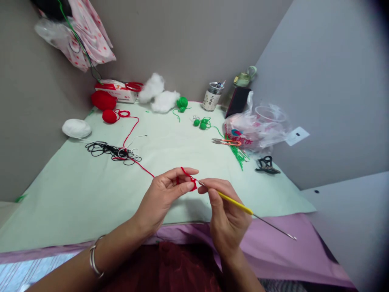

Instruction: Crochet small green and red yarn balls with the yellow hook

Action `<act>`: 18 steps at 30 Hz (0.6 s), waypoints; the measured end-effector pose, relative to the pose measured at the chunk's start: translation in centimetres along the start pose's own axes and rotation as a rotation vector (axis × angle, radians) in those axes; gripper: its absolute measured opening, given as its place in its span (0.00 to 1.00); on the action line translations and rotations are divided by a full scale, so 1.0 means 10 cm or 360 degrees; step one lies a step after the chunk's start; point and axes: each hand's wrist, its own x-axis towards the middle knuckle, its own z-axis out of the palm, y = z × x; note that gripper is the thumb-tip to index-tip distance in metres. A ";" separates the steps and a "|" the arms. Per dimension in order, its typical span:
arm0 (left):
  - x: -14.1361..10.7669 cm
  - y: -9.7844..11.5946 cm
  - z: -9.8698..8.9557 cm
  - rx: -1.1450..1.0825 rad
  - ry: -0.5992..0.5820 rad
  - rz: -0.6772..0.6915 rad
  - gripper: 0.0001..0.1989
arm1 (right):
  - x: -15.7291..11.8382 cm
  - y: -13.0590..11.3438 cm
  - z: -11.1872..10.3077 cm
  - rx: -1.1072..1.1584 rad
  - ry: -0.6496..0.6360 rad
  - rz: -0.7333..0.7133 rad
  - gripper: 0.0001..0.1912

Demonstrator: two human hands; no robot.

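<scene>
My left hand (162, 194) pinches a small piece of red crochet (193, 185) between thumb and fingers, with red yarn (138, 162) running over the index finger and back across the table. In my right hand (227, 215) is a crochet hook with a yellow handle (235, 202). One metal tip of the hook touches the red piece; its other metal end points down to the right. Further back on the left, the yarn leads past a black and white tangle (114, 152) to a red ball (110, 116).
Along the back are a tissue box (121, 92), white stuffing (165, 101), green yarn balls (182, 103) and a pen cup (212, 97). At right lie orange snips (227, 142), green strands (238, 155), a plastic bag (258, 127) and a black hair clip (266, 165). White yarn (76, 128) sits left.
</scene>
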 end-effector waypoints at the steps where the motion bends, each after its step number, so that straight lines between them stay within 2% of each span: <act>1: 0.00 0.00 0.00 0.0012 0.0004 -0.0001 0.11 | 0.00 -0.01 0.00 0.0008 0.0011 -0.0022 0.12; 7: -0.01 0.03 0.02 -0.0038 0.0021 -0.0011 0.11 | 0.00 0.02 0.01 0.0177 0.0002 0.0052 0.12; 10: -0.01 0.04 0.02 -0.0049 0.0026 -0.0020 0.09 | -0.01 0.05 0.02 0.0292 0.0088 0.0143 0.11; 12: -0.01 0.04 0.02 -0.0047 0.0009 -0.0025 0.08 | -0.01 0.06 0.02 0.0272 0.0162 0.0133 0.11; 15: -0.01 0.04 0.02 -0.0043 -0.0011 -0.0030 0.08 | -0.01 0.05 0.01 0.0154 0.0160 0.0067 0.10; 18: -0.01 0.04 0.03 -0.0033 -0.0010 -0.0017 0.08 | -0.01 0.04 0.01 0.0228 0.0170 0.0096 0.10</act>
